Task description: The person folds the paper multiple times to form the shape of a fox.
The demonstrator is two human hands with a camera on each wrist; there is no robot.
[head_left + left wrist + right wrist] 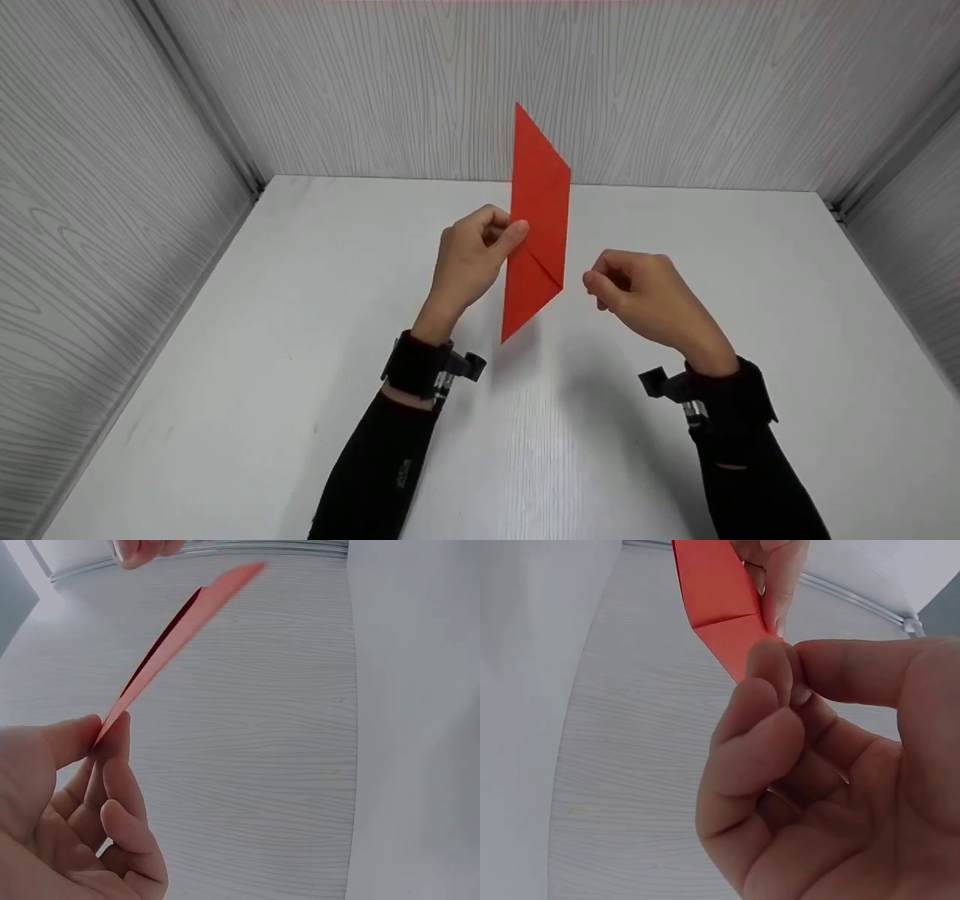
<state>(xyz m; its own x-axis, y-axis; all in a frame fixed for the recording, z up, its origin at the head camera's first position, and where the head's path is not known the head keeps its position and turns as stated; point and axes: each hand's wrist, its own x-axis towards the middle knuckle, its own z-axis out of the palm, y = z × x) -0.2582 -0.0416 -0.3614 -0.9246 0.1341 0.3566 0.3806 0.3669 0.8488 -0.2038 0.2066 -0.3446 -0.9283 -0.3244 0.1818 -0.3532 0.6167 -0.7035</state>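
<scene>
A folded sheet of red paper (541,202), a slanted four-sided shape with pointed ends, is held up above the table. My left hand (474,251) pinches its left edge between thumb and fingers. Seen nearly edge-on in the left wrist view, the red paper (169,641) shows a dark gap between its layers. A crease runs across its lower part. To the right of the paper, apart from it, is my right hand (645,296). Its fingers are curled, with thumb and index tips together; in the right wrist view this right hand (817,765) holds nothing.
Beneath both hands lies a white table (225,390). Pale wood-grain panels stand behind it, such as the back wall (360,90), and at either side. Each wrist wears a black strap with a small camera, such as the left strap (420,367).
</scene>
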